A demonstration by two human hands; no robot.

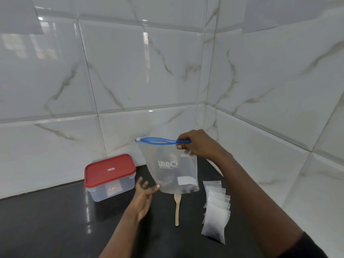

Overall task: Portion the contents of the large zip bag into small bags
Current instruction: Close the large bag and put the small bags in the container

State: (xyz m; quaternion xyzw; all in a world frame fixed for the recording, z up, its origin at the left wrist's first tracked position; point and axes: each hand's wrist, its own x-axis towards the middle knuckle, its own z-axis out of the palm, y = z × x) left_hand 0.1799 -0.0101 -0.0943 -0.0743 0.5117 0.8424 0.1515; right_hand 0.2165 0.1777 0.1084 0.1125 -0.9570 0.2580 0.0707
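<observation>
A large clear zip bag (171, 168) with a blue zip strip and white lettering hangs above the black counter. My right hand (197, 144) pinches the right end of the blue strip and holds the bag up. The strip gapes slightly in the middle. A little dark matter lies at the bag's bottom. My left hand (144, 192) is open with fingers spread, its fingertips just touching the bag's lower left corner. Several small filled bags (216, 211) lie overlapped in a row on the counter to the right.
A clear plastic box with a red lid (109, 175) stands at the back left of the black counter (55, 229). A wooden spoon (177, 209) lies under the hanging bag. White marble tiled walls (130, 71) meet in a corner close behind.
</observation>
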